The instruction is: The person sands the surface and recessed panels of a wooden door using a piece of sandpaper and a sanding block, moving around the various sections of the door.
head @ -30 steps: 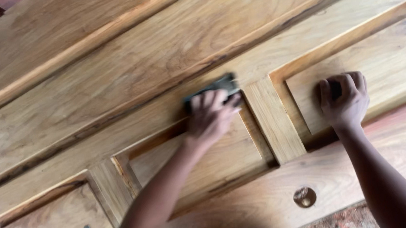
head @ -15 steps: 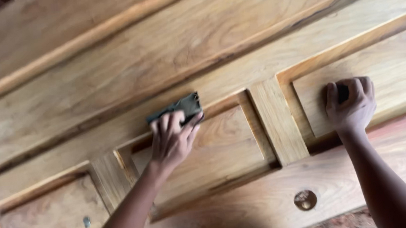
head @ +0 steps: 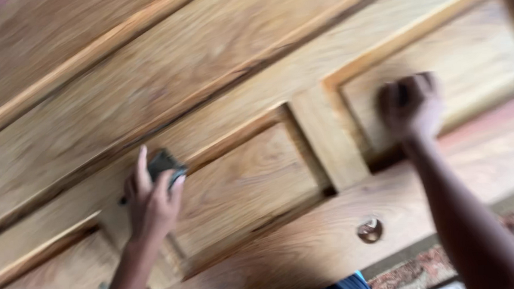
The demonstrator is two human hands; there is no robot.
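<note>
a dark, flat sanding block (head: 165,163) is being pressed w/ the left hand (head: 152,197) against a wooden door (head: 215,63) that is lying across the view. the block is small, roughly rectangular, grey-black, and is being blurred; its surface texture can't be told. it is sitting on the rail just above the upper left corner of the middle recessed panel (head: 242,188), fingers being laid over it, index spread apart and pointing up. the door is being shown as honey-coloured timber w/ strong wavy grain, raised rails and sunken rectangular panels edged by stepped mouldings. the right hand (head: 410,106) is being curled tight, fingers pressed together, on the right panel (head: 463,70) near its lower left corner; whether anything is pinched inside can't be told. a round hole (head: 370,230) is being seen in the lower rail.
</note>
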